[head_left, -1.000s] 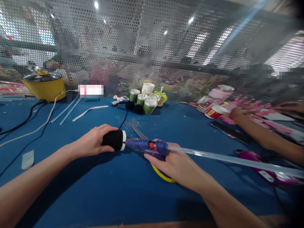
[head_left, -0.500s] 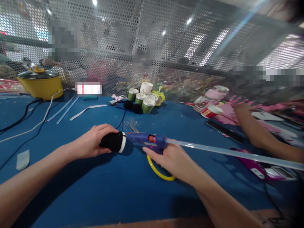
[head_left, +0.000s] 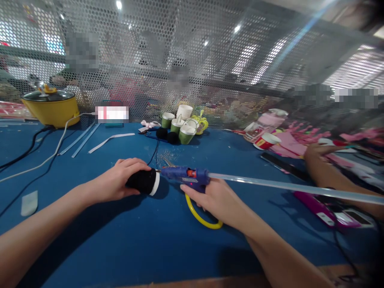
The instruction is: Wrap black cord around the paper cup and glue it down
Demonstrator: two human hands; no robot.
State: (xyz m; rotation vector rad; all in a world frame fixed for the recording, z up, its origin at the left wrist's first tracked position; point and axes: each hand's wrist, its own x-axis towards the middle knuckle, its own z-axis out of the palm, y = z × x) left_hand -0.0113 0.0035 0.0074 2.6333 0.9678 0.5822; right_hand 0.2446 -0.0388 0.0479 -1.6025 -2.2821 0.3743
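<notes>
My left hand (head_left: 121,182) is closed around a paper cup (head_left: 143,182) wrapped in black yarn, lying on its side with its white rim turned right. A black strand runs from the cup toward the black yarn balls (head_left: 167,135) farther back. In my right hand (head_left: 214,200) is a blue glue gun (head_left: 184,175), its small red light lit. Its nozzle points left and meets the cup near the white rim. A long clear glue stick (head_left: 270,184) sticks out behind the gun. Under it lie scissors (head_left: 204,222) with a yellow handle, partly hidden.
Several green-wrapped cups (head_left: 186,135) stand at the back before a perforated metal screen (head_left: 144,52). A yellow pot (head_left: 54,108), cables and strips (head_left: 111,141) are on the left. Another person's arm (head_left: 327,168) reaches in at right, near a purple power strip (head_left: 327,212) and a phone (head_left: 283,166).
The cup has turned slightly in my left hand, with the glue gun's nozzle kept at its rim. At right, the other person's hand has moved and now has a red-ended item by it.
</notes>
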